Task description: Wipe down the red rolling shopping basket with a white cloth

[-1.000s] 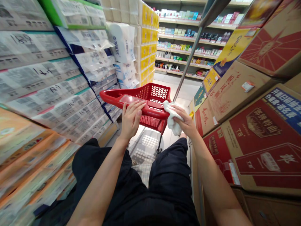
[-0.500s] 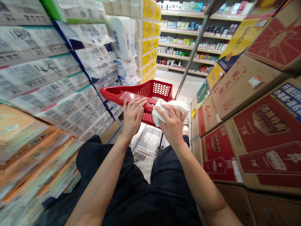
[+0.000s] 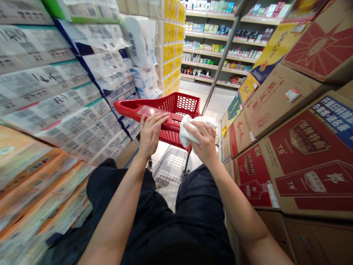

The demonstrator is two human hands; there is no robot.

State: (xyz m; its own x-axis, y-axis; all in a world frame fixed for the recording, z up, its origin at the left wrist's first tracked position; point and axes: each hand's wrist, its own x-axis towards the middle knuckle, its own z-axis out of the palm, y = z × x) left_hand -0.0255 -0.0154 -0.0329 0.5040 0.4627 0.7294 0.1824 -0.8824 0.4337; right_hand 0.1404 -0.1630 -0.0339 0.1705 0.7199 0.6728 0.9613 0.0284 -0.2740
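A red plastic shopping cart (image 3: 176, 106) with a mesh basket stands in front of my knees, its handle towards me. My left hand (image 3: 150, 134) holds the handle, the fingers laid over its top and the thumb on the near side. Bunched in my right hand (image 3: 202, 140) is a white cloth (image 3: 186, 132), pressed against the right part of the handle. The fingers of that hand bend round the cloth, which hides the handle beneath. A glossy clear panel (image 3: 151, 110) on the handle lies just beyond my left fingertips.
Stacked wrapped paper packs (image 3: 60, 99) rise close on the left, with yellow-and-white packs (image 3: 171, 48) beyond. Cardboard cartons (image 3: 303, 147) line the right side. A metal pole (image 3: 220, 66) slants up behind the cart, before shelves of small goods (image 3: 217, 48).
My right hand and the cloth have shifted slightly left along the handle. My left hand stays on the handle. The whole view has swung a little.
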